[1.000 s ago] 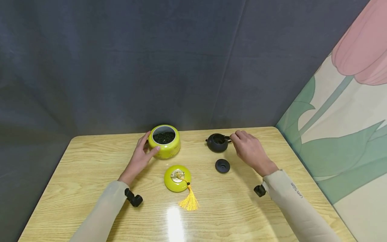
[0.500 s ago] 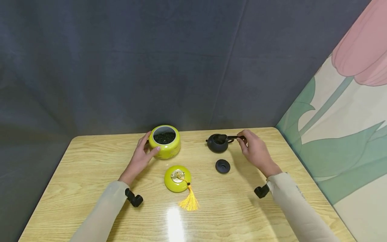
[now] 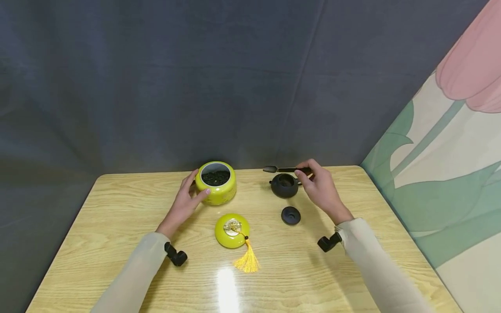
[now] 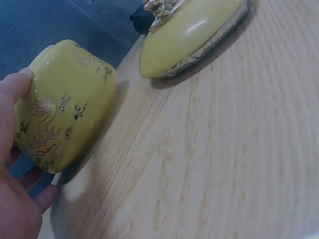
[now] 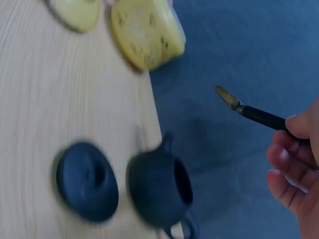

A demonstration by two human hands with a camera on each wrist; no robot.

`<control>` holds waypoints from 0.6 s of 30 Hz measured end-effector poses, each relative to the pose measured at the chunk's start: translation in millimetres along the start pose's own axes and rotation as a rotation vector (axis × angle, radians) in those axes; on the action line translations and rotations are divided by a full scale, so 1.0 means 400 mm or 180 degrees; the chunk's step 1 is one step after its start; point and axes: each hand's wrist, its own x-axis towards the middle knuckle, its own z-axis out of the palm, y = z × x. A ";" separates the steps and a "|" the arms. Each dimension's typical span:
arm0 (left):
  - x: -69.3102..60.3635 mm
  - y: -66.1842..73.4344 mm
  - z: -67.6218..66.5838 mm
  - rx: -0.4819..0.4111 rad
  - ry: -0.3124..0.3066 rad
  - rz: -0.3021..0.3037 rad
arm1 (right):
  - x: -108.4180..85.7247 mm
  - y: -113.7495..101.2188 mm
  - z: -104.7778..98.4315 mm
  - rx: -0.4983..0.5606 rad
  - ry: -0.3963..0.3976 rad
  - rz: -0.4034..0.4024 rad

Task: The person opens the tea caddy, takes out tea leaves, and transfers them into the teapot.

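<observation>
My left hand (image 3: 184, 202) holds the side of a yellow jar (image 3: 223, 194), thumb at the front and fingers behind; dark leaves (image 3: 216, 178) lie inside. A dragon pattern shows on the jar (image 4: 70, 107) in the left wrist view. Between thumb and fingers, my right hand (image 3: 321, 187) pinches a small dark scoop (image 3: 270, 169), level above a black lidless teapot (image 3: 284, 187). The scoop's bowl (image 5: 229, 98) looks empty in the right wrist view, apart from the teapot (image 5: 157, 186).
The teapot's black lid (image 3: 291, 215) lies in front of it. A yellow jar lid (image 3: 227, 237) with a gold knob and orange tassel (image 3: 247, 259) rests on the wooden table (image 3: 117, 217). A dark curtain (image 3: 195, 87) hangs behind; a flower-patterned panel (image 3: 450, 174) stands on the right.
My right hand has lifted the scoop out of the teapot's mouth and moved it up, then left. My left hand keeps its hold on the jar. The whole head view has shifted slightly.
</observation>
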 end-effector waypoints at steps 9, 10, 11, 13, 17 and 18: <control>0.005 -0.002 0.003 -0.0014 -0.0009 0.0005 | 0.025 -0.073 0.071 0.0431 -0.0154 -0.0039; 0.005 -0.001 0.003 -0.0013 -0.0009 0.0006 | 0.028 -0.080 0.078 0.0473 -0.0154 -0.0037; 0.005 -0.001 0.003 -0.0019 -0.0007 0.0006 | 0.030 -0.087 0.085 0.0514 -0.0151 -0.0035; 0.005 0.000 0.002 -0.0015 -0.0003 0.0002 | 0.033 -0.099 0.098 0.0576 -0.0151 -0.0032; 0.003 0.006 -0.001 0.0004 0.0013 -0.0013 | 0.040 -0.118 0.125 0.0584 -0.0151 -0.0114; 0.002 0.008 -0.002 0.0016 0.0015 -0.0022 | 0.042 -0.123 0.130 0.0565 -0.0150 -0.0149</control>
